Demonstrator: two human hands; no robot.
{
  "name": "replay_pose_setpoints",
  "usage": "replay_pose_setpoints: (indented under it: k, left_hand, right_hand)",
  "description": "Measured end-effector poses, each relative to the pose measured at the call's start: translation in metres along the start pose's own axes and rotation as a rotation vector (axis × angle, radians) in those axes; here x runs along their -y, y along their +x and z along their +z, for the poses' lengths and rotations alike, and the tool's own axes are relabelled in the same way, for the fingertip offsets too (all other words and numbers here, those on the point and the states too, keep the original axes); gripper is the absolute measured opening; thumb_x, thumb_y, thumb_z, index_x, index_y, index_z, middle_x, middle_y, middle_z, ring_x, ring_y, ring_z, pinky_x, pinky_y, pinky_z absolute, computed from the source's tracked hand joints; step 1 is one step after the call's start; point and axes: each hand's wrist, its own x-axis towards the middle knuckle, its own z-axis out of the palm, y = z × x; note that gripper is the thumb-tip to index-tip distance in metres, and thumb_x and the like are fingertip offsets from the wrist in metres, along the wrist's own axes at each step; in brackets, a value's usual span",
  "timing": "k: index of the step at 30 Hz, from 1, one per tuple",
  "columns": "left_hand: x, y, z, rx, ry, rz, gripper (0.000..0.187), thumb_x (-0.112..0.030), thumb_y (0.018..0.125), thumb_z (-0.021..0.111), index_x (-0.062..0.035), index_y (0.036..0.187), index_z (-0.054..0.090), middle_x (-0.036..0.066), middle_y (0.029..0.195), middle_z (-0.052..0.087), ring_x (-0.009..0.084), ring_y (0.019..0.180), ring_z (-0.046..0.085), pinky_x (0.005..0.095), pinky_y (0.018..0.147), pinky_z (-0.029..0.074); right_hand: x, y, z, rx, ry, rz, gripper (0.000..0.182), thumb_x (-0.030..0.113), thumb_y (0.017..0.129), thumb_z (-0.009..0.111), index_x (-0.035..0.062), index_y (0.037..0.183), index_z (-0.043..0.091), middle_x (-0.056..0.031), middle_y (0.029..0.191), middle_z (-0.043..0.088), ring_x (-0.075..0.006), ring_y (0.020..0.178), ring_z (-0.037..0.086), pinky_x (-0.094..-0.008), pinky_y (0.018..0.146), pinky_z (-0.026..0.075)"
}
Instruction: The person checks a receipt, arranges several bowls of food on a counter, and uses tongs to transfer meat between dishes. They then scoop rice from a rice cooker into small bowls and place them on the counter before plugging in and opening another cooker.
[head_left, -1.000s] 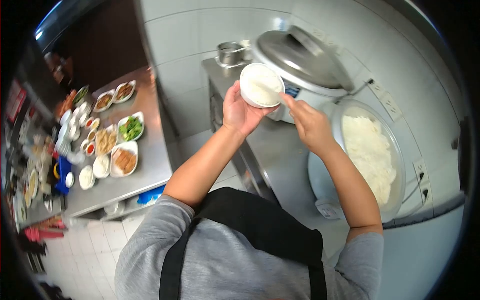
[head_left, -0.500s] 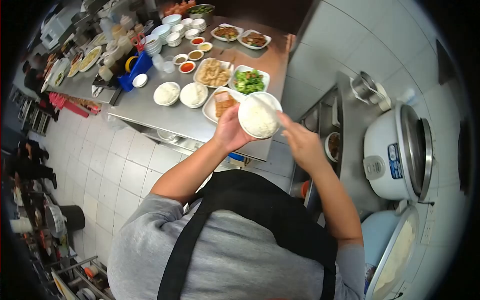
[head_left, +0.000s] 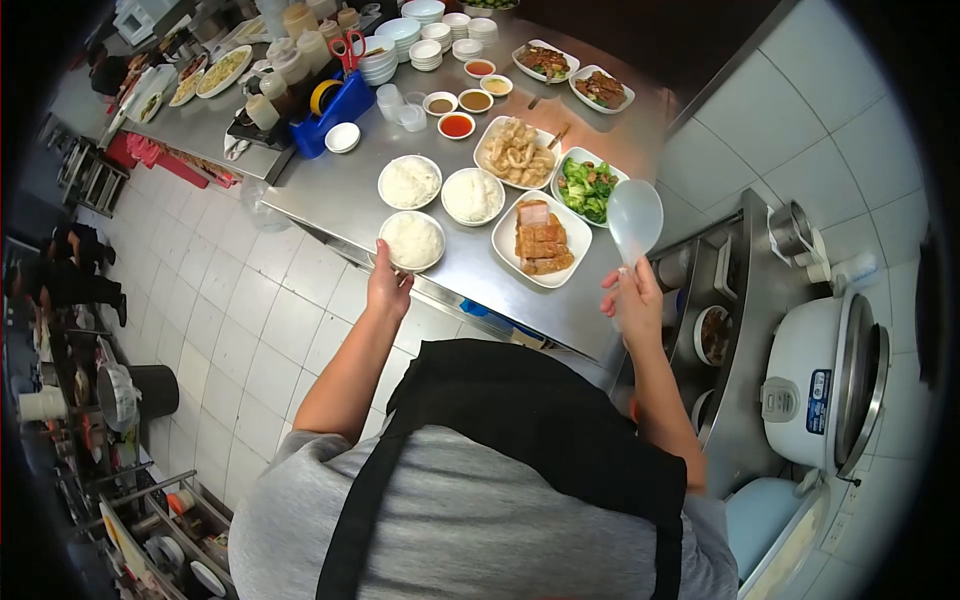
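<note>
My left hand [head_left: 388, 285] grips the near rim of a white bowl of rice [head_left: 412, 241], thumb at its edge and fingers beneath. The bowl is at the table's front edge; whether its base rests there is hidden. Close behind it stand a second bowl of rice [head_left: 409, 182] and a third bowl of rice [head_left: 473, 196]. My right hand [head_left: 634, 300] is closed around the handle of a translucent rice paddle [head_left: 636, 213], held up over the table's right side. Near it lie a plate of sliced, crisp-coated meat [head_left: 543, 240] and a dish of broccoli [head_left: 588, 188].
The steel table [head_left: 340, 190] also bears a dish of pale fried pieces [head_left: 518, 150], sauce dishes [head_left: 457, 125] and a blue bin [head_left: 345, 110]. At right are a rice cooker [head_left: 800, 370] and a steel counter [head_left: 745, 330]. Other people [head_left: 75, 275] stand far left.
My left hand has carried the bowl of rice leftward to the table's front edge, beside the other two. My right hand has moved away from the bowl with the rice paddle.
</note>
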Motion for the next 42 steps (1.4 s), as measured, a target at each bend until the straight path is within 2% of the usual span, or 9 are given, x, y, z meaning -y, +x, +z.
replay_pose_setpoints:
  k: [5, 12, 15, 20, 25, 33, 37, 40, 42]
  left_hand:
    - [0.013, 0.004, 0.004, -0.049, -0.102, 0.044, 0.047, -0.041, 0.096, 0.041, -0.0002, 0.120, 0.044, 0.011, 0.105, 0.049, 0.0206, 0.086, 0.049, 0.0347, 0.081, 0.046]
    - [0.018, 0.009, 0.001, 0.162, -0.122, 0.022, 0.070, -0.052, 0.094, 0.034, 0.0062, 0.131, 0.030, 0.023, 0.125, 0.041, 0.0349, 0.114, 0.045, 0.0414, 0.100, 0.039]
    - [0.036, -0.004, -0.009, 0.143, 0.003, -0.003, 0.076, -0.054, 0.090, 0.042, 0.0015, 0.137, 0.019, 0.025, 0.137, 0.029, 0.0364, 0.125, 0.037, 0.0420, 0.105, 0.033]
    - [0.087, -0.054, 0.019, 0.444, 0.372, -0.455, 0.038, -0.046, 0.087, 0.057, -0.0078, 0.083, 0.059, 0.005, 0.074, 0.057, 0.0201, 0.077, 0.057, 0.0333, 0.076, 0.048]
    - [0.127, -0.101, 0.100, 0.887, 0.770, -0.372, 0.037, -0.041, 0.092, 0.050, -0.0061, 0.104, 0.055, 0.009, 0.096, 0.060, 0.0195, 0.087, 0.058, 0.0344, 0.081, 0.047]
    - [0.179, -0.193, 0.197, 0.808, 0.812, -0.246, 0.032, -0.038, 0.092, 0.051, -0.0092, 0.105, 0.053, 0.004, 0.096, 0.060, 0.0162, 0.088, 0.058, 0.0310, 0.077, 0.046]
    - [0.209, -0.216, 0.219, 0.859, 0.837, -0.203, 0.032, -0.037, 0.090, 0.054, -0.0098, 0.106, 0.052, 0.004, 0.097, 0.059, 0.0166, 0.090, 0.057, 0.0320, 0.078, 0.045]
    - [0.223, -0.226, 0.233, 0.933, 0.926, -0.194, 0.029, -0.035, 0.091, 0.054, -0.0113, 0.107, 0.052, 0.002, 0.100, 0.058, 0.0148, 0.092, 0.056, 0.0311, 0.078, 0.044]
    - [0.229, -0.227, 0.239, 0.989, 0.990, -0.203, 0.029, -0.035, 0.091, 0.054, -0.0119, 0.108, 0.052, 0.002, 0.101, 0.058, 0.0144, 0.092, 0.056, 0.0303, 0.078, 0.044]
  right_hand:
    - [-0.001, -0.012, -0.006, -0.094, 0.072, 0.035, 0.036, 0.014, 0.095, 0.038, 0.0070, 0.130, 0.040, -0.0050, 0.079, 0.055, -0.0085, 0.050, 0.051, -0.0195, 0.044, 0.039]
    - [0.031, -0.041, -0.098, -0.349, -0.071, -0.050, 0.037, 0.014, 0.091, 0.051, 0.0060, 0.127, 0.044, -0.0001, 0.066, 0.052, -0.0053, 0.047, 0.046, -0.0198, 0.043, 0.038]
    - [0.105, -0.070, -0.167, -0.653, -0.366, -0.182, 0.016, 0.018, 0.086, 0.061, 0.0053, 0.095, 0.062, 0.0040, 0.058, 0.047, -0.0037, 0.047, 0.042, -0.0204, 0.044, 0.030]
    - [0.227, -0.153, -0.309, -1.145, -0.701, -0.363, 0.029, 0.033, 0.079, 0.068, 0.0070, 0.072, 0.057, 0.0032, 0.054, 0.046, -0.0045, 0.047, 0.041, -0.0220, 0.044, 0.028]
    - [0.266, -0.212, -0.484, -1.263, -0.748, -0.261, 0.029, 0.033, 0.088, 0.055, 0.0065, 0.099, 0.062, 0.0014, 0.064, 0.050, -0.0083, 0.053, 0.044, -0.0234, 0.049, 0.036]
    - [0.171, -0.186, -0.719, -1.375, -0.445, 0.315, 0.037, 0.032, 0.084, 0.058, 0.0092, 0.114, 0.059, -0.0066, 0.084, 0.058, -0.0228, 0.071, 0.050, -0.0360, 0.069, 0.044]
    - [0.147, -0.147, -0.787, -1.075, -1.401, 0.364, 0.037, 0.029, 0.080, 0.057, 0.0021, 0.105, 0.062, -0.0168, 0.100, 0.064, -0.0311, 0.090, 0.060, -0.0372, 0.077, 0.045]
    - [0.171, -0.145, -0.744, -1.217, -1.133, 0.234, 0.038, 0.030, 0.081, 0.052, 0.0005, 0.103, 0.063, -0.0217, 0.103, 0.063, -0.0366, 0.096, 0.059, -0.0416, 0.081, 0.045]
    - [0.166, -0.172, -0.731, -1.533, -1.459, -0.208, 0.039, 0.032, 0.083, 0.050, 0.0008, 0.101, 0.063, -0.0224, 0.100, 0.063, -0.0371, 0.095, 0.060, -0.0419, 0.081, 0.045]
